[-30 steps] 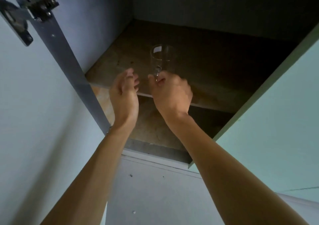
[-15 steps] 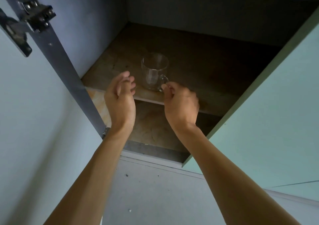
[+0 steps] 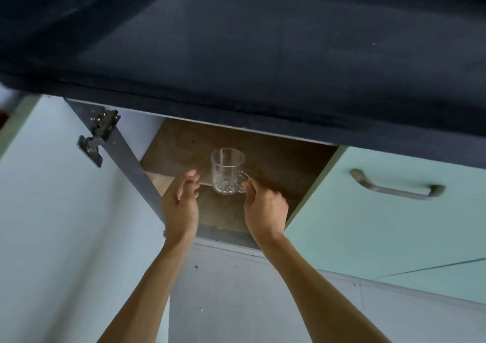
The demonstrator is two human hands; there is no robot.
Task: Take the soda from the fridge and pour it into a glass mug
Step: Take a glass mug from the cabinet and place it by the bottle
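At front edge of cupboard shelf (image 3: pixel 276 163): glass mug (image 3: pixel 227 171), upright, empty, handle toward right. Base resting on shelf or just off it: cannot tell. Right hand (image 3: pixel 265 208) pinches handle, fingers curled round it. Left hand (image 3: pixel 181 206) just beside mug, fingers straight and relaxed, not touching. Step in hand: get mug out. Advice: hold it level, left palm under base, steer wide of open door (image 3: pixel 52 185) and hinge (image 3: pixel 101 135). Soda, fridge not in view. Cut pattern on lower mug wall; no brand, label or writing readable.
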